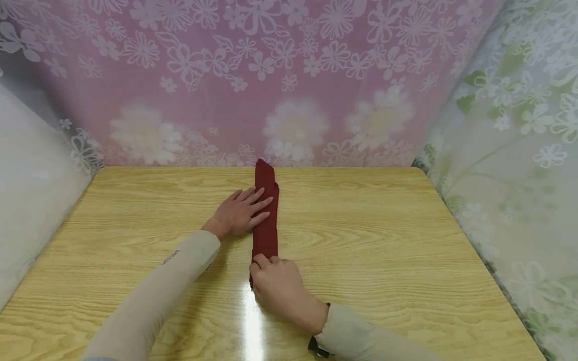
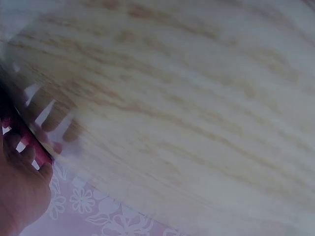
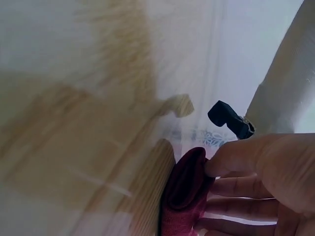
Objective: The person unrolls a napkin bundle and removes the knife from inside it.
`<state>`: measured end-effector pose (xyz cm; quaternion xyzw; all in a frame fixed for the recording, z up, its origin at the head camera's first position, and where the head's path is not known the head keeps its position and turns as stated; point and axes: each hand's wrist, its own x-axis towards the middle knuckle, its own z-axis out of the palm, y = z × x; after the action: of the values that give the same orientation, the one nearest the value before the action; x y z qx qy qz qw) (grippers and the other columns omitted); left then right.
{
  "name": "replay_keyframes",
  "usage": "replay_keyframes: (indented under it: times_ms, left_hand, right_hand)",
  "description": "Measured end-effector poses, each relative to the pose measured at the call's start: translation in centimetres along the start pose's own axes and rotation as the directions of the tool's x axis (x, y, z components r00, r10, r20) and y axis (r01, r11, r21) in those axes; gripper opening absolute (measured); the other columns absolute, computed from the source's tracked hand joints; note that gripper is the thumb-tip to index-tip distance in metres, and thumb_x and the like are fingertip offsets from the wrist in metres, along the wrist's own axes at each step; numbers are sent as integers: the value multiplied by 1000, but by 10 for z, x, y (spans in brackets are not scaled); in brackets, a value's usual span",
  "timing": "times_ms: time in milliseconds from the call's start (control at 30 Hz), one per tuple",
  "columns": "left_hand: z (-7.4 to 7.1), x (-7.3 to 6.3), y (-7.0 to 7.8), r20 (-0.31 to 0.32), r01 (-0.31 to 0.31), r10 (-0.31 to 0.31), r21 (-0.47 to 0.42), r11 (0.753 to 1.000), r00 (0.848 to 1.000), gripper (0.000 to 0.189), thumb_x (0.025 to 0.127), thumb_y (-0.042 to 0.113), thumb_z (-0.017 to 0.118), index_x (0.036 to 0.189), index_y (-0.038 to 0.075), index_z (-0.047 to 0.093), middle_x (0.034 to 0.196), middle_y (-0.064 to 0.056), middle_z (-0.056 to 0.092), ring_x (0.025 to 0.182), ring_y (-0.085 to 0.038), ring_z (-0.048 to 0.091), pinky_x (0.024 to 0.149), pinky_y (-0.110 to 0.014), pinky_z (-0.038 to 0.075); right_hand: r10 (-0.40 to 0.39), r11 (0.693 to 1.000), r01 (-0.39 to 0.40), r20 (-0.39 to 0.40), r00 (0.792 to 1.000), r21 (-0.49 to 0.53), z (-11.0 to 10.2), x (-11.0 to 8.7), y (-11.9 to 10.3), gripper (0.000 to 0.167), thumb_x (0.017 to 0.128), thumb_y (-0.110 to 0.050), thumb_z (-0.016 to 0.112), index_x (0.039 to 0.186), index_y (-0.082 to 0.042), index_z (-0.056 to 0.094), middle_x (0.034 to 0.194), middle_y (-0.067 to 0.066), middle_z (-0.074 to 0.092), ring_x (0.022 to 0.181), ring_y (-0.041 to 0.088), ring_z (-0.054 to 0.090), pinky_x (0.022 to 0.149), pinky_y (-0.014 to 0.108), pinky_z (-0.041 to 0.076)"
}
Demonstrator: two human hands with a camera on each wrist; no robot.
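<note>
A dark red cloth (image 1: 265,238), folded into a long narrow strip, lies on the table pointing away from me. My left hand (image 1: 238,213) rests flat on its far half from the left, fingers spread across the fabric. At the near end, my right hand (image 1: 280,286) grips the strip with curled fingers. The right wrist view shows the layered, looped end of the cloth (image 3: 184,196) between the thumb and fingers of the right hand (image 3: 266,187). Only part of the left hand (image 2: 24,191) shows in the left wrist view, over a sliver of red.
The wood-grain table (image 1: 370,240) reaches out on both sides of the cloth. A pink flowered curtain (image 1: 226,100) hangs along the back edge, with a pale flowered one (image 1: 519,175) at the right. A black strap end (image 1: 319,347) hangs at the right cuff.
</note>
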<state>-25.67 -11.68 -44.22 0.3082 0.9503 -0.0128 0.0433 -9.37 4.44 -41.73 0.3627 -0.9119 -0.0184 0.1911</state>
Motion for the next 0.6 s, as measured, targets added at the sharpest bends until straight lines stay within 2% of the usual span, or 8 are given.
replay_keyframes:
  times_ms: [300,467,600]
  left_hand:
    - [0,-1,0,-9,-12,13,19,1000,1000,57,101,54,25,153,30,24,157,-4,18,144,-25,13,114,-47,13]
    - [0,-1,1,-8,-2,2,26,1000,1000,57,101,54,26,153,30,24,158,-3,17,144,-25,12,115,-46,12]
    - [0,0,2,-1,6,-6,23,1000,1000,57,101,55,24,152,32,23,158,-2,15,144,-24,11,115,-45,11]
  right_hand:
    - [5,1000,-5,-36,999,-17,5,-2,-3,14,75,-27,75,72,-17,65,78,-6,57,49,9,53,37,25,40]
    - [28,999,-28,1,1000,22,4,-2,-1,11,80,-25,70,78,-14,69,94,-4,66,45,12,55,38,27,43]
    - [53,996,-55,39,998,75,2,-3,3,11,85,-24,66,81,-14,69,103,-2,67,51,14,60,42,27,46]
